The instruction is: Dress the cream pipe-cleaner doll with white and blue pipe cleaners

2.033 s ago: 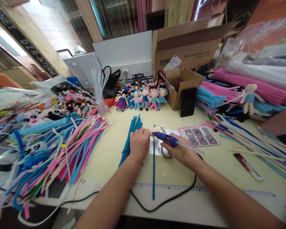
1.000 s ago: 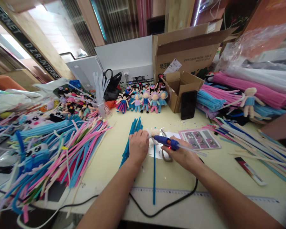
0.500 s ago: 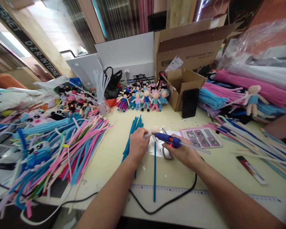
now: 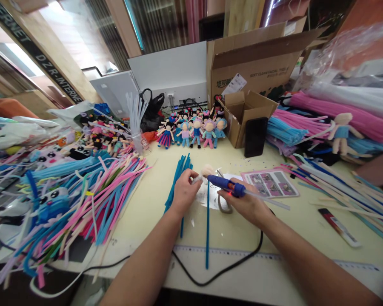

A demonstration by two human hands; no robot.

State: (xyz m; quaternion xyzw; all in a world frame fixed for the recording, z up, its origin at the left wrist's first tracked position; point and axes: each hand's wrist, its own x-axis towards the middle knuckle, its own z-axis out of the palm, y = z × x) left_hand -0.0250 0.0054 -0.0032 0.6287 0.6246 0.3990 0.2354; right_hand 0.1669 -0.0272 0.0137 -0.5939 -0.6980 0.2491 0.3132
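The pale yellow surface [image 4: 137, 221] spreads out in front of the person, with a bundle of teal stems [image 4: 178, 174] lying partly behind the left hand [image 4: 184, 191] and a single teal stem [image 4: 207, 229] running straight from the near edge to the work. The right hand [image 4: 244, 204] is closed around the handle of a blue glue gun [image 4: 223, 183], whose long axis lies crosswise, its nozzle aimed leftward. Just off that tip, to the left and slightly beyond, sits the small work: a pale round piece [image 4: 208, 169] and, in the left hand's pinch, a tiny whitish piece [image 4: 197, 180]. So the left hand is the nearer one, thumb and forefinger almost together on its piece, other fingers loosely curled; the right reaches the spot only through the gun. Whether nozzle and round piece touch, I can't tell from here. Two seconds ago the left hand showed mostly knuckles; now it has turned so the thumb and forefinger show, and the round piece stands out more plainly beyond the tip.
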